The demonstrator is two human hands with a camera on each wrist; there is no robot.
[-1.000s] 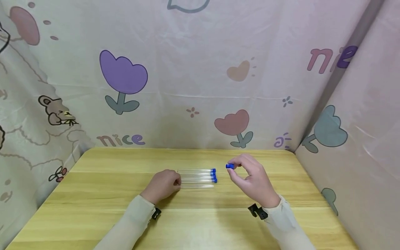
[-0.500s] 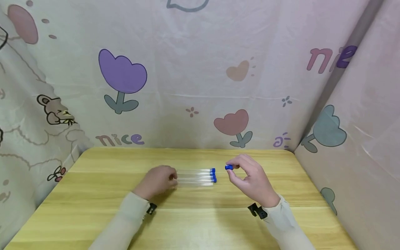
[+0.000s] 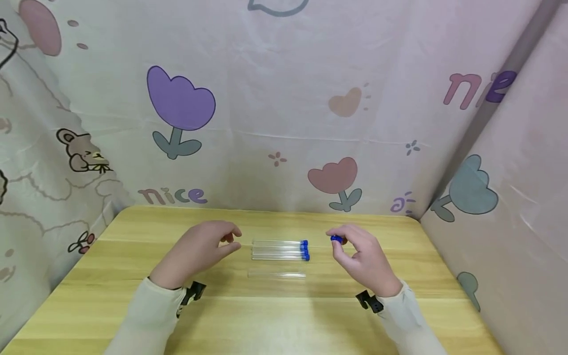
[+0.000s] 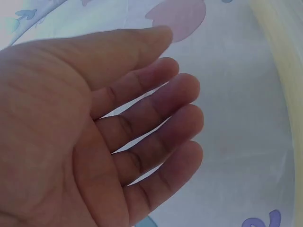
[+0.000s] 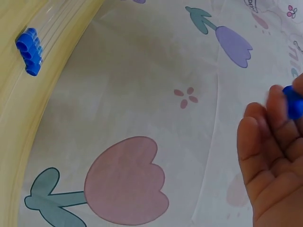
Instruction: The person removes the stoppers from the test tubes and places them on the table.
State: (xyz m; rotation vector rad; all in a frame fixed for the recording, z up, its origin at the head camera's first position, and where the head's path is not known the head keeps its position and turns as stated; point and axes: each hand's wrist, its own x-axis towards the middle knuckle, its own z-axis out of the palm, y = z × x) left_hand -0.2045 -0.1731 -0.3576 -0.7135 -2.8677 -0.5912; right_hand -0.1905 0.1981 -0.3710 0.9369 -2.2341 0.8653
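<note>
Several clear test tubes (image 3: pixel 277 250) with blue caps (image 3: pixel 305 250) lie side by side on the table, caps to the right. Nearer the front edge lies one uncapped clear tube (image 3: pixel 277 274), apart from that row. My left hand (image 3: pixel 201 251) hovers left of the tubes, its relaxed fingers holding nothing; the palm and spread fingers (image 4: pixel 175 123) show in the left wrist view. Right of the row, my right hand (image 3: pixel 361 254) pinches a loose blue cap (image 3: pixel 337 238) between thumb and fingers. The right wrist view shows that cap (image 5: pixel 293 101) partly, at its right edge.
The wooden table (image 3: pixel 275 325) ends against a printed cloth backdrop (image 3: pixel 266 98) at the back. More printed cloth hangs along the left and right sides. Each wrist carries a black strap mount (image 3: pixel 370 301).
My left hand has let go of the tubes and moved left. The uncapped tube now lies farther forward, apart from the capped row. My right hand keeps the cap, barely moved.
</note>
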